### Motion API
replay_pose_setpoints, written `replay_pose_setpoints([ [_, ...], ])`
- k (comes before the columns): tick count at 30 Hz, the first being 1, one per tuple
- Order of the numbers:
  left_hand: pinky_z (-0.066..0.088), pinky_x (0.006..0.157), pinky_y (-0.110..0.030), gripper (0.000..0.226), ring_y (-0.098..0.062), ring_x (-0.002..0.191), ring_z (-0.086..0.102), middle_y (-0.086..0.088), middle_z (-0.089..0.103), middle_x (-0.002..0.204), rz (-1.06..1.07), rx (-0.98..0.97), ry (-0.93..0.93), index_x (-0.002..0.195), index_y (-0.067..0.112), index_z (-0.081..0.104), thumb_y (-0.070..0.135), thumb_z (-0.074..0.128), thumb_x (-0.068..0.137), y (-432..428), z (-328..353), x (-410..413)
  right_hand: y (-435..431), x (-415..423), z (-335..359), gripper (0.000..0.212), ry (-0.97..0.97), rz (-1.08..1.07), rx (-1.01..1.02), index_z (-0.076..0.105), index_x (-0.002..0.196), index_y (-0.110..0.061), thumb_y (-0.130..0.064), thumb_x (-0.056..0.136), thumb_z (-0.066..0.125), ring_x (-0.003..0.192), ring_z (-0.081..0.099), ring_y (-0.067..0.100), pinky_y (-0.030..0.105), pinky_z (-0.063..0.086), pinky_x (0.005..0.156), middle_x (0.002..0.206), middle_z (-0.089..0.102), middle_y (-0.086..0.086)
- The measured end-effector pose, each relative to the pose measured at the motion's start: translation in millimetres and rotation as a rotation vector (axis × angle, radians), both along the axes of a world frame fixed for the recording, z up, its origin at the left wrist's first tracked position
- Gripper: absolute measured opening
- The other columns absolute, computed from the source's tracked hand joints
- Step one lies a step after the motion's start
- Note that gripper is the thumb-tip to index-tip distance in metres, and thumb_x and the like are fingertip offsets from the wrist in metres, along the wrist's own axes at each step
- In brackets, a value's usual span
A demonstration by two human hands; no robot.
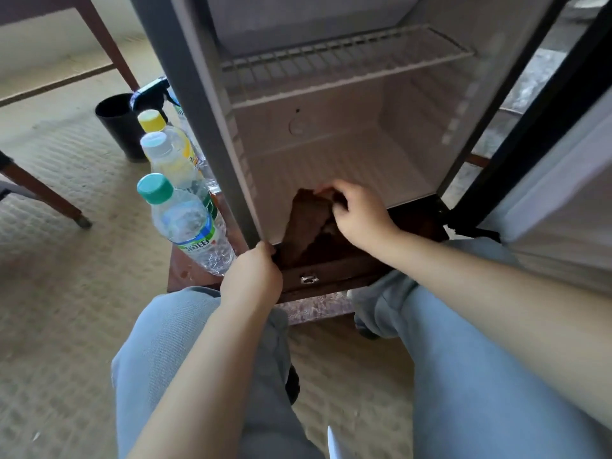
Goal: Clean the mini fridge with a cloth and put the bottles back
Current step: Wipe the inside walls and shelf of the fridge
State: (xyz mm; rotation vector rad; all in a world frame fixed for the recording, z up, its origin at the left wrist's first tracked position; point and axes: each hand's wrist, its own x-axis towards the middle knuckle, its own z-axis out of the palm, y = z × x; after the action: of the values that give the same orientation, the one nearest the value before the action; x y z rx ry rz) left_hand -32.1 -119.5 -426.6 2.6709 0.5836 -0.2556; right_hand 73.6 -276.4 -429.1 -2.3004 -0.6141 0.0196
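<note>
Fridge (331, 134) is shown in the head view on a low wooden stand (185, 276), with its door (563, 200) swung open at the right. A brown cloth (309, 220) is held on the compartment floor, at the front left, by the right hand (359, 217), whose fingers are curled round the fabric. The fridge's lower left front edge is gripped by the left hand (253, 276), fingers wrapped round it. Capped bottles (188, 223) are stood outside, just beside the left wall.
</note>
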Motion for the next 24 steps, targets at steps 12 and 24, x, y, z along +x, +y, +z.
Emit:
replay_pose_setpoints([
  [12, 0.046, 0.081, -0.041, 0.034, -0.038, 0.104, 0.056, -0.018, 0.060, 0.118, -0.134, -0.017, -0.320, 0.123, 0.010, 0.056, 0.006, 0.043, 0.092, -20, -2, 51, -11, 52, -10, 0.044, -0.135, -0.366, 0.171, 0.061, 0.124, -0.018, 0.004, 0.089, 0.048, 0.110, 0.059, 0.021, 0.021, 0.045, 0.091, 0.123, 0.062, 0.004],
  [24, 0.045, 0.093, -0.051, 0.044, -0.041, 0.109, 0.058, -0.026, 0.060, 0.119, -0.179, 0.098, -0.428, 0.117, -0.005, 0.058, 0.020, 0.033, 0.091, -30, -60, 170, 29, 162, -44, 0.046, -0.032, 0.011, -0.297, 0.038, 0.147, -0.018, -0.025, 0.102, 0.040, 0.143, 0.022, 0.030, 0.035, 0.017, 0.117, 0.156, 0.027, 0.011],
])
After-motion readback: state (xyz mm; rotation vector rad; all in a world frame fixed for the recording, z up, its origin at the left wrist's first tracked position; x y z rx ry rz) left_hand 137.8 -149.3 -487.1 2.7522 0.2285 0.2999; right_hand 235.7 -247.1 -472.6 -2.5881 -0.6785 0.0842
